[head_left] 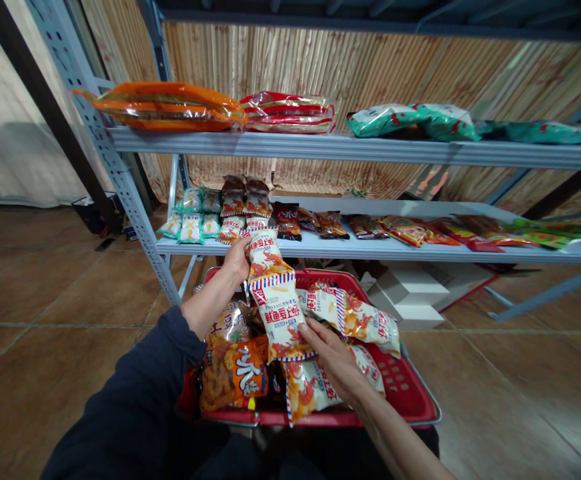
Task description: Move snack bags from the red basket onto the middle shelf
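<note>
Packets [233,373] in basket [415,397] (shelf [385,251] behind)

Indistinct Chinese characters mark the white pillow-shaped plastic packet [281,313] at the right hand [331,350] and the orange plastic bag [227,373] leftward.

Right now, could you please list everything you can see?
Metal rack: one, blue-grey, ahead
Long plastic bags: several, orange or red, upper shelf
Glossy plastic bags: several, teal, upper shelf
Small plastic packets: several, white and green, lower shelf
Shiny plastic packets: several, brown, red, yellow, green, lower shelf
Rectangular plastic basket: one, red, below shelves
Striped plastic packets: several, white and orange, two held, more in basket
Puffy plastic bags: at least two, orange or brown, in basket
Cardboard boxes: several, white, under rack
Wrinkled sheet: one, brown, behind rack
Hanging cloth: one, pale, far left
Tiled floor: one, brown, below
Cloth sleeve: one, navy, left arm
Left hand: one, on upper packet
Right hand: one, on lower packet
</note>
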The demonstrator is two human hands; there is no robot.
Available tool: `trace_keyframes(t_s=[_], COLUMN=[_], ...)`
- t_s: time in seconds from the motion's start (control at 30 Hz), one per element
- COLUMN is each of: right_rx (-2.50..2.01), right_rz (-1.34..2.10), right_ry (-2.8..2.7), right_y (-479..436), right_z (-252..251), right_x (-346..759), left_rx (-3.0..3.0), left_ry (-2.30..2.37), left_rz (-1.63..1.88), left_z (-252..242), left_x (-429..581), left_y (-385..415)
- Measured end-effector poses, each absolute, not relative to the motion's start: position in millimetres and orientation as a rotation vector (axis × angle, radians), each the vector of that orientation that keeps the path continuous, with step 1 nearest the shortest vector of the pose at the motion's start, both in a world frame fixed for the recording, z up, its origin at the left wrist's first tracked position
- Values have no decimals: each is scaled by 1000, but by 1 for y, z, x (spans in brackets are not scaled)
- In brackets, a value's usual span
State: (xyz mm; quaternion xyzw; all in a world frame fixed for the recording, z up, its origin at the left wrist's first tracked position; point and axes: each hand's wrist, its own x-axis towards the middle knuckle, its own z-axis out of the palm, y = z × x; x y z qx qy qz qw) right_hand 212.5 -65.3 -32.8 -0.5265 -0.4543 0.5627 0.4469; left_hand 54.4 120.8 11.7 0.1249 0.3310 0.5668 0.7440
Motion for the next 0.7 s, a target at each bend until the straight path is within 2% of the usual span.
trace_keyframes(t_s=[0.13, 0.7], right_rx=[-1237, -1344], right_rz=[1472, 1395], right_ry=[-1178, -1264], right_y=[-64, -59], right_z=[-32, -42], right_x=[212, 217], left_rx=[264, 307], left_ry=[737, 785], left_rz=[1263, 1328], left_z=[9, 20], left_x=[57, 55], left_y=[121, 134])
